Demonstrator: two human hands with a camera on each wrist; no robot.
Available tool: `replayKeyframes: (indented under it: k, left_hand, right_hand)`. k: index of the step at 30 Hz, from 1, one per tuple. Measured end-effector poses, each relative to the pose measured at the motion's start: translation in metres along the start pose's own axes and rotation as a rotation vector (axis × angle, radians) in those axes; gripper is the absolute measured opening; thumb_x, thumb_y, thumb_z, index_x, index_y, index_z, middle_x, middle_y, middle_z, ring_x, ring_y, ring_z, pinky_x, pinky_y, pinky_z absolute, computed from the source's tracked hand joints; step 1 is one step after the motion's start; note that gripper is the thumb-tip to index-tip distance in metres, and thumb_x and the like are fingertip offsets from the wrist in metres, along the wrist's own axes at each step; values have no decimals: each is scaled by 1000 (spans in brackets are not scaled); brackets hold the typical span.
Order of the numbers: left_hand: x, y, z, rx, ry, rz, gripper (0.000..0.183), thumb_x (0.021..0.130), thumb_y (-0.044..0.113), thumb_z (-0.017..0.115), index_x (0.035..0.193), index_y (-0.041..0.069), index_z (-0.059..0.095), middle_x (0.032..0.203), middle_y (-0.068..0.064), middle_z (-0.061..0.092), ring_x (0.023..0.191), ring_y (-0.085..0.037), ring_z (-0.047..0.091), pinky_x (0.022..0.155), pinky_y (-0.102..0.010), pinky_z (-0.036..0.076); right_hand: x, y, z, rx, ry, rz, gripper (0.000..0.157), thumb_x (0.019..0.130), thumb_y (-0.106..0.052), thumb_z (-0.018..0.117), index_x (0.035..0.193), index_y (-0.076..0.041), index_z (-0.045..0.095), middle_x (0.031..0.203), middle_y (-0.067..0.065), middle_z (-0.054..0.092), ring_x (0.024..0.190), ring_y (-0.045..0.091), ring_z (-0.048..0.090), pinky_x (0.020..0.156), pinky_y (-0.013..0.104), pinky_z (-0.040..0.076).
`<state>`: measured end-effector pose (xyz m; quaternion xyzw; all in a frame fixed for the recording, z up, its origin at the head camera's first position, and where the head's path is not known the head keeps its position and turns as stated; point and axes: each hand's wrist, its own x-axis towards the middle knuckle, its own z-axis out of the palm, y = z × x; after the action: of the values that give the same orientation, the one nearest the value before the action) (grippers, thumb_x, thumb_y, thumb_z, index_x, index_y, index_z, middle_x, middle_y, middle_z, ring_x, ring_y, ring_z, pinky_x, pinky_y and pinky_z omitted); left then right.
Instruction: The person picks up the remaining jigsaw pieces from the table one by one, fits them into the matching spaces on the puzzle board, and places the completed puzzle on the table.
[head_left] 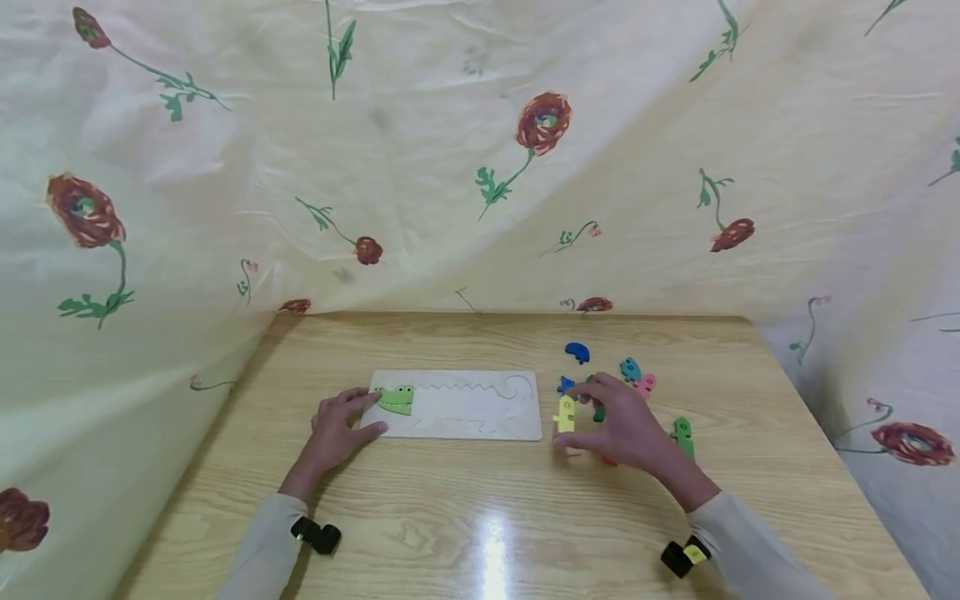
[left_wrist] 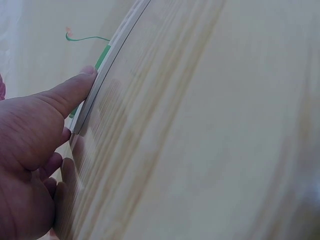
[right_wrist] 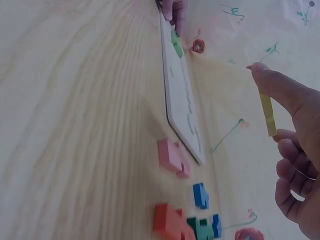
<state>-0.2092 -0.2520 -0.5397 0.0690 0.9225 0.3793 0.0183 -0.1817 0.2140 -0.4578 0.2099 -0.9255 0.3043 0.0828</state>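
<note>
The right hand (head_left: 617,423) pinches a flat yellow puzzle piece (head_left: 567,412) end to end: likely light, stiff, best edge-held; the left hand (head_left: 339,427), fingers loosely spread, touches a rectangular white board (head_left: 468,415).

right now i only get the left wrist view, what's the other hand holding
Observer: The right hand pinches a yellow piece between thumb and fingers.
Operator: ok and which loose piece lies farthest from the person
Observer: In the head view, it's the dark blue piece, lying on the table beyond the right hand.
</note>
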Motion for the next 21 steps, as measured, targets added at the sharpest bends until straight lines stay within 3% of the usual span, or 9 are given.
replayKeyframes:
  k: [4,11,21]
  left_hand:
    - [-1,1,-1,9,-2,2,63,89,40,79,146,19,59,156,-17,44,140,-44,29,100,-60,19]
    - [0,2,-1,18,-2,-2,64,89,39,80,146,19,59,156,-18,45,139,-45,30,101,-60,19]
    - [0,3,-1,11,-11,-9,64,90,39,79,147,20,58,156,-16,44,140,-44,29,100,-59,19]
  right_hand:
    - [12,-6,7,1,0,2,67,65,-46,97,118,-11,75,96,-5,61,85,23,57,65,27,46]
    - [31,-9,21,25,-6,9,66,67,-47,95,117,-12,74,100,6,64,82,23,55,64,29,44]
    - [56,-18,39,65,-39,5,69,69,-51,93,122,-12,73,101,9,64,89,29,59,70,34,49]
